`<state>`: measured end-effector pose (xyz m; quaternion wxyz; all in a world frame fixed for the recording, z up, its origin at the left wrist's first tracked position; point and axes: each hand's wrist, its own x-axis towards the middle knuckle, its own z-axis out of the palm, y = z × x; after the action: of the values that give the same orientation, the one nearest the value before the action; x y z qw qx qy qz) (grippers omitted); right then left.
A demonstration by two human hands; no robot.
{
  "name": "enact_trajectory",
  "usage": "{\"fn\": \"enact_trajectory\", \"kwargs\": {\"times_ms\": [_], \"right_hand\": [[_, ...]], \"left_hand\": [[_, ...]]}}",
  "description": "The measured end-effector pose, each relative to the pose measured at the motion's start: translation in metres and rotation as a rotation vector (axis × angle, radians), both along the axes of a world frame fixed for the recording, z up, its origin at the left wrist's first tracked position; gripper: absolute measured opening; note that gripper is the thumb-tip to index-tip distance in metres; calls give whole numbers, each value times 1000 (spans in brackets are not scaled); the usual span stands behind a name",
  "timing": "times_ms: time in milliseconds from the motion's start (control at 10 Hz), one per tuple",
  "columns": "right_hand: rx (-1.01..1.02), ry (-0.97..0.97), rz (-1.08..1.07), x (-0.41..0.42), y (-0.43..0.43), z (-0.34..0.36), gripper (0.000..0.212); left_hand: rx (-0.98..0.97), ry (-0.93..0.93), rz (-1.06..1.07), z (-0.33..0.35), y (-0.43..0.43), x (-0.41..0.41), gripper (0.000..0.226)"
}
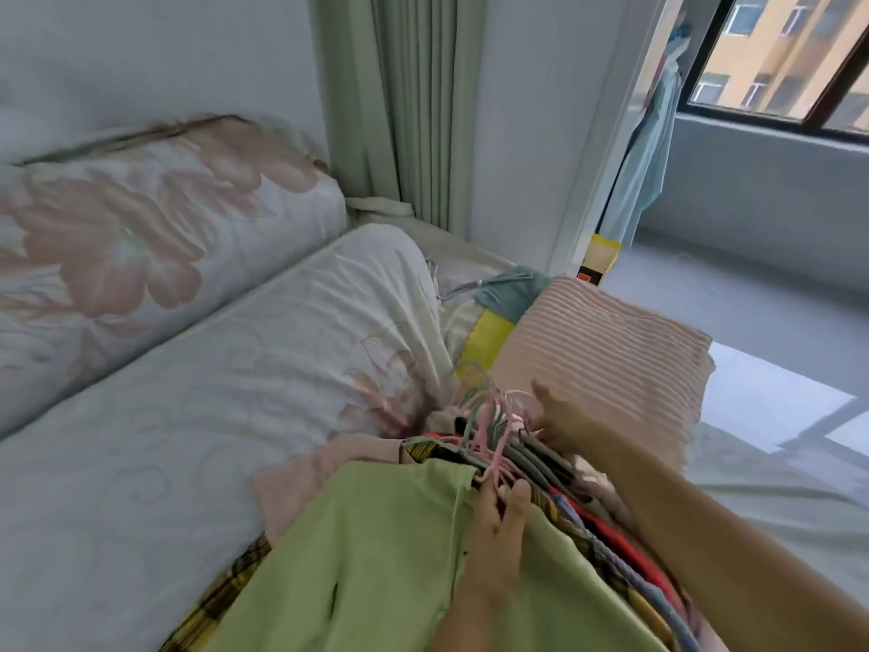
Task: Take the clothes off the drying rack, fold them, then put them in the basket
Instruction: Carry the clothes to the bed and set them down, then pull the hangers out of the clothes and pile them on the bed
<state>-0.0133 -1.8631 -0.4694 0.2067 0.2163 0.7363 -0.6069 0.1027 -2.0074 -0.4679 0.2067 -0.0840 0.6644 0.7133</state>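
Far left: floral pillow [155, 228] and pale quilt [211, 392] on the bed, well apart from the work. Near centre: green garment [367, 557] draped over a stack of clothes [602, 538], all on hangers [493, 430], lying on the quilt. Soft, light, limp cloth, likely to slip off the thin, slick hangers if tugged by a hem. Better taken at a hanger neck or at the shoulders, one piece at a time. Left hand [498, 529] at the green garment's collar, thumb and fingers pinched on a pink hanger neck. Just right of it, right hand [569, 428] pushed in among the tangled hooks, thumb raised, fingertips hidden, so grip impossible to tell. Hooks apt to snag on each other. Further right: pink ribbed blanket [611, 350]. No basket in view.
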Motion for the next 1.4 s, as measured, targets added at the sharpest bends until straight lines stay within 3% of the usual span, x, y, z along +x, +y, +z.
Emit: {"fn": "enact_trajectory", "kwargs": {"times_ms": [100, 200, 300, 400, 500, 600, 700, 800, 900, 1000, 1100, 1300, 1400], "right_hand": [[25, 31, -181, 17, 33, -32, 49], [199, -28, -249, 42, 43, -73, 40], [368, 76, -118, 74, 31, -87, 28], [330, 175, -51, 89, 13, -92, 15], [371, 253, -15, 103, 2, -95, 25], [519, 301, 116, 111, -2, -96, 41], [609, 344, 220, 103, -11, -97, 55], [672, 247, 238, 79, -19, -108, 64], [735, 85, 222, 61, -21, -120, 61], [927, 62, 266, 62, -21, -128, 55], [972, 110, 287, 71, -25, -124, 55], [975, 230, 319, 103, -35, -102, 66], [846, 287, 269, 124, -40, -87, 46]], "left_hand": [[-75, -177, -182, -79, 1, -12, 107], [-192, -221, -306, -102, -4, 5, 99], [-176, -178, -328, -98, 0, 11, 95], [-253, -89, -288, -98, 5, -10, 52], [-419, 24, -127, -91, -16, -18, 34], [-445, -62, 77, -116, -63, -2, 8], [-420, -256, 222, -143, -107, 37, 6], [-421, -319, 152, -161, -133, 69, 21], [-429, -293, 161, -162, -135, 79, 16], [-394, -288, 230, -158, -132, 85, 18], [-330, -235, 254, -141, -124, 72, 17], [-315, -112, 104, -95, -111, 48, 11], [-349, -34, 96, -77, -115, 42, 17]]}}
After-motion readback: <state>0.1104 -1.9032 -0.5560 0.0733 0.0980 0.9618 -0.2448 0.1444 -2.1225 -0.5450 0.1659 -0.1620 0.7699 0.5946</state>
